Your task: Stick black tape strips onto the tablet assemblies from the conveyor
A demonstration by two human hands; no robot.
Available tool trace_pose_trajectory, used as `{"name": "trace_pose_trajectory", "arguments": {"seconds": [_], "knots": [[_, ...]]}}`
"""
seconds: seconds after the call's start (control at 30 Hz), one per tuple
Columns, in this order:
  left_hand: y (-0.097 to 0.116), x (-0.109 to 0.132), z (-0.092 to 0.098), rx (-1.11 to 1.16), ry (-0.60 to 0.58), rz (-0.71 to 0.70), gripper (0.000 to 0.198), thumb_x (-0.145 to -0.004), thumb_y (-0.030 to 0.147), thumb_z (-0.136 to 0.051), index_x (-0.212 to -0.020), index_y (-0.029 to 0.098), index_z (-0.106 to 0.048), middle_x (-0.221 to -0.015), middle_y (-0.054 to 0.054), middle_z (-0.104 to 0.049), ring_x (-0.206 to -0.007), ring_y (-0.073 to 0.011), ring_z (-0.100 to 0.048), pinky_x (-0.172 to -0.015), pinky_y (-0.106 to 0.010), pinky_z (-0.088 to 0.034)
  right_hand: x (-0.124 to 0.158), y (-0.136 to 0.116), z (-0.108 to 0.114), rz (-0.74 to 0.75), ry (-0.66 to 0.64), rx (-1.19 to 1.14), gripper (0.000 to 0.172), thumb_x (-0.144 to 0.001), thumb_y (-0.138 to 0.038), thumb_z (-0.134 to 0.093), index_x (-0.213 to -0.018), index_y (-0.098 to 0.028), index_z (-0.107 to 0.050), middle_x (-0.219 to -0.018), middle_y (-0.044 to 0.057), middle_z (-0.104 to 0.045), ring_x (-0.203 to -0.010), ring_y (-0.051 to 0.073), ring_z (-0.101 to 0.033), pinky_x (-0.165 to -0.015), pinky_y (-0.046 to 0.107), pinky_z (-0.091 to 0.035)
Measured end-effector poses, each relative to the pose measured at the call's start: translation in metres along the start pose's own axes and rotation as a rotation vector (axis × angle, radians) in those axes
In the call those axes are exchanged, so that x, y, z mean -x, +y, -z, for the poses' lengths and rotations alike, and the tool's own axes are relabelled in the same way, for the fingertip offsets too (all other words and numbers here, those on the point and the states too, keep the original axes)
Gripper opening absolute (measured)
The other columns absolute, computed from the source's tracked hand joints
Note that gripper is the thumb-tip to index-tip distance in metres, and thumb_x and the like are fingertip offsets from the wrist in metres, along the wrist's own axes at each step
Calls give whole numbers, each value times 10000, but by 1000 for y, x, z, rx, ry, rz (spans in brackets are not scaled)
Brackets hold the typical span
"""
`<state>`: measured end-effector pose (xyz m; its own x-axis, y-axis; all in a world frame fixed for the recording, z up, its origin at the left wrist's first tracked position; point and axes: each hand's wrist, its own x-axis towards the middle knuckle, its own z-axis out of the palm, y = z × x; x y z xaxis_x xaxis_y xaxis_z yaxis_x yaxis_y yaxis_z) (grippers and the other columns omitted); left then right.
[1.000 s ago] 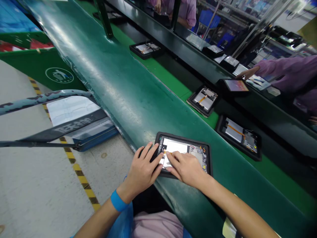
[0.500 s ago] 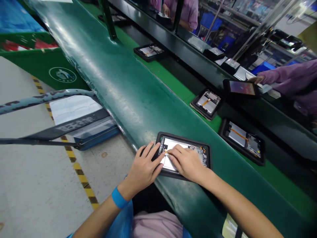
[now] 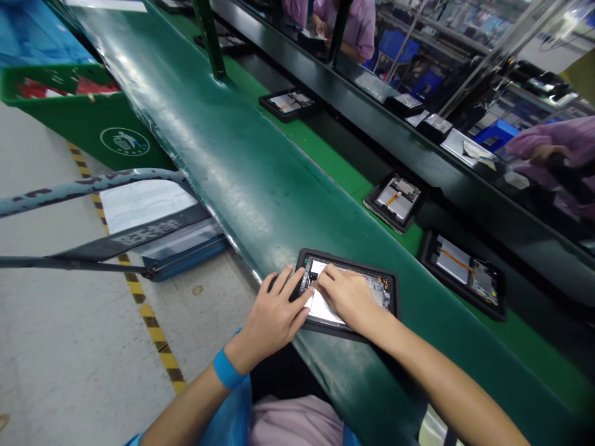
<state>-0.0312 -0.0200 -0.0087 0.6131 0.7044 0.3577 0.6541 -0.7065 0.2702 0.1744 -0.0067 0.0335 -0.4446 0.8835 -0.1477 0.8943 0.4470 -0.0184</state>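
- I've got an open, black-framed rectangular tablet point(image 3: 323, 313) on the glossy green surface point(image 3: 242, 161).
- My left hand point(image 3: 274, 314): fingers loosely spread, resting on tablet's left end.
- Right hand point(image 3: 351, 300): curled over tablet, can't tell if pinching anything.

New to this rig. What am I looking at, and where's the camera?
No machine here: a person works with two bare hands. Every picture comes from one head-worn camera looking forward and down. The spread left hand, above a bright blue wristband, lies over one end of an opened flat rectangular black-framed device. The right hand bends over its white inner panel; whether it pinches anything is hidden. The device lies on a long glossy green worktop. Beyond lie similar opened devices.
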Motion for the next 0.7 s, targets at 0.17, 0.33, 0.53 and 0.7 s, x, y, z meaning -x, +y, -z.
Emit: {"name": "trace_pose_trajectory", "arguments": {"seconds": [0.17, 0.33, 0.53, 0.7], "knots": [[-2, 4, 2, 55, 8, 20, 323, -979, 289, -560, -1264, 257, -708, -1470, -167, -561, -1364, -400, -499, -1012, -577, -460, 3, 6, -3, -5, 63, -49, 158, -1060, -260, -508, -1027, -206, -653, -996, 51, -683, -786, 170, -654, -690, 280, -426], [-5, 12, 11, 233, 77, 35, 311, -989, 244, -542, -1257, 264, -698, -1474, -128, -555, -1385, -319, -486, -1059, -516, -478, 18, 16, -5, -57, 214, -234, 197, -1078, -291, -460, -1051, -198, -632, -1023, 51, -685, -796, 171, -646, -733, 289, -465], [-1, 12, 18, 308, 98, 39, 306, -981, 232, -557, -1249, 266, -701, -1471, -107, -564, -1381, -290, -494, -1098, -487, -477, 21, 10, -1, 37, 244, -274, 223, -1081, -297, -452, -1072, -197, -651, -1022, 65, -680, -856, 175, -652, -771, 287, -479], [2, 12, 20, 290, 89, 21, 293, -986, 230, -545, -1230, 266, -704, -1485, -118, -546, -1392, -299, -483, -1088, -512, -480, 8, 1, -3, 49, 151, -124, 183, -1055, -246, -518, -1011, -206, -691, -969, 47, -678, -777, 160, -634, -709, 282, -435]]}}
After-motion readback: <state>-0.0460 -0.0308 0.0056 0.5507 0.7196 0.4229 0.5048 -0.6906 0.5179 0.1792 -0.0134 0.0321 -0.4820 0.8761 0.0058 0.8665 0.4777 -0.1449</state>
